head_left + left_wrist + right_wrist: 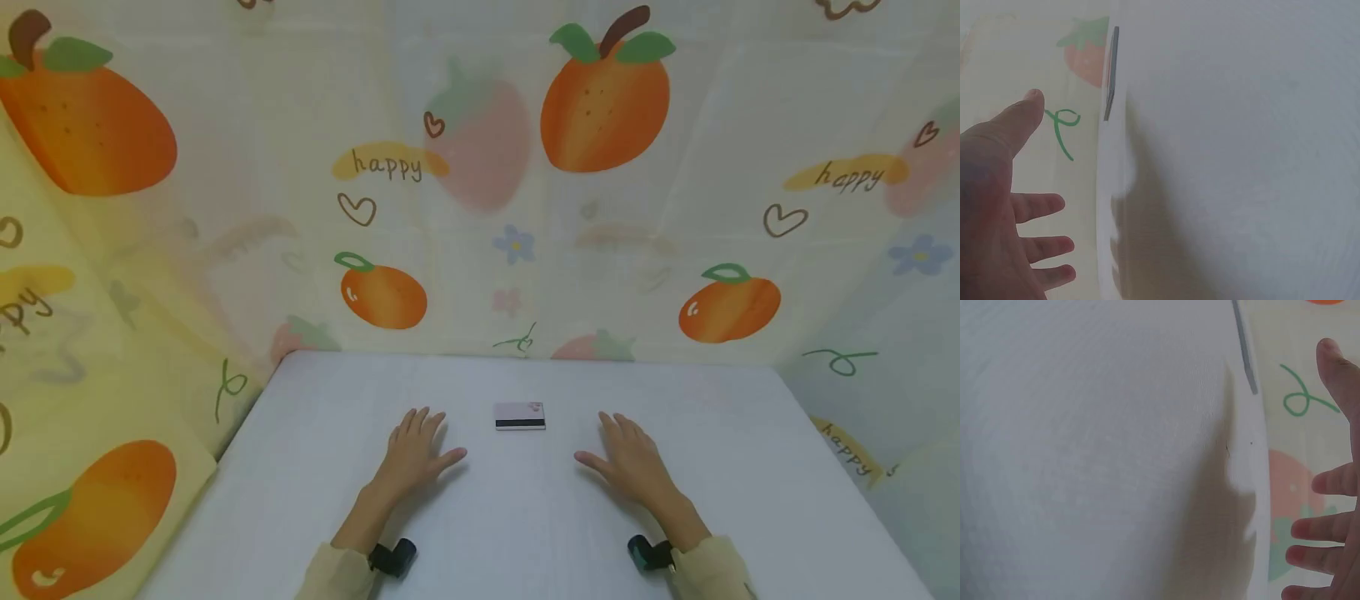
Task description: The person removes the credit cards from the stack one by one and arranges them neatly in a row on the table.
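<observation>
Between the two hands a small flat card [519, 412] lies on the white table, pale lilac with a black stripe along its near edge and a pinkish print in the far right corner. Left of the card, the left hand [414, 450] hovers palm down with its fingers spread and thumb toward the card. On the other side, the right hand [630, 457] is held much the same way. Neither hand touches the card. From the left wrist the card [1112, 74] appears edge-on beyond the thumb; the right wrist view catches only part of the card [1245, 353].
The white tabletop [517, 517] ends at a hanging cloth [480, 250] printed with oranges, strawberries and the word "happy", at the back and both sides. Dark wrist cameras [395, 557] are strapped over beige sleeves [337, 573].
</observation>
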A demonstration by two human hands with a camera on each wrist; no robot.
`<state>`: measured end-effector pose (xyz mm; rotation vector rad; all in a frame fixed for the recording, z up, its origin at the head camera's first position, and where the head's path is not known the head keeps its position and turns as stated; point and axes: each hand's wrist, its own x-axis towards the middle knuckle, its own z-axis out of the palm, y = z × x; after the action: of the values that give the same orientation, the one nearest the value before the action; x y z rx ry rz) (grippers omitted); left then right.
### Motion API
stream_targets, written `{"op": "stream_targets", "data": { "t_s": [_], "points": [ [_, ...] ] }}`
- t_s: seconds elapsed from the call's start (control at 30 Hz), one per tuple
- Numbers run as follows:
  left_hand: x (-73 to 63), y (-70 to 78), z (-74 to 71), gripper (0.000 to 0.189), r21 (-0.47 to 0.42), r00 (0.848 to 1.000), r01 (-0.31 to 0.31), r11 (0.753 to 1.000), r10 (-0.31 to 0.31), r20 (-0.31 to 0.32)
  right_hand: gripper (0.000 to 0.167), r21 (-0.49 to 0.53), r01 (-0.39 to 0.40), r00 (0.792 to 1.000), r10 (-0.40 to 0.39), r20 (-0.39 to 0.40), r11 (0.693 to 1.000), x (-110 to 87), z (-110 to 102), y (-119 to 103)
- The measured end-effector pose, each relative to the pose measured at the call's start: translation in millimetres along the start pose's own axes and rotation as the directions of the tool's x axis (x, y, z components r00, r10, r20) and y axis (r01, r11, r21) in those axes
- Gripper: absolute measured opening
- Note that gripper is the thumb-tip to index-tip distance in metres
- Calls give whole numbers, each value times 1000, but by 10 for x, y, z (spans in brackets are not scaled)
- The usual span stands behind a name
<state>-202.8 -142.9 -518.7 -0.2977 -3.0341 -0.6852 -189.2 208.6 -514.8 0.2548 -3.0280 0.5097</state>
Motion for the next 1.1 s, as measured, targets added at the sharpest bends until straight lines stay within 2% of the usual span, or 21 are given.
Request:
{"op": "stream_targets", "data": {
  "t_s": [0.33,0.7,0.9,1.1],
  "points": [
    [77,68,-9,76,-48,1000,-16,999,16,6,86,18,6,1000,-6,15,1000,122,-11,-64],
    [218,54,62,73,-74,999,-28,997,30,29,81,60,66,998,-66,-1,996,258,9,-126],
    [308,63,87,72,-118,999,-16,993,21,38,78,66,82,997,-83,-2,994,326,50,-178],
    [354,110,112,70,-189,998,-9,982,20,55,75,103,83,995,-88,46,991,391,79,-217]
  ]
}}
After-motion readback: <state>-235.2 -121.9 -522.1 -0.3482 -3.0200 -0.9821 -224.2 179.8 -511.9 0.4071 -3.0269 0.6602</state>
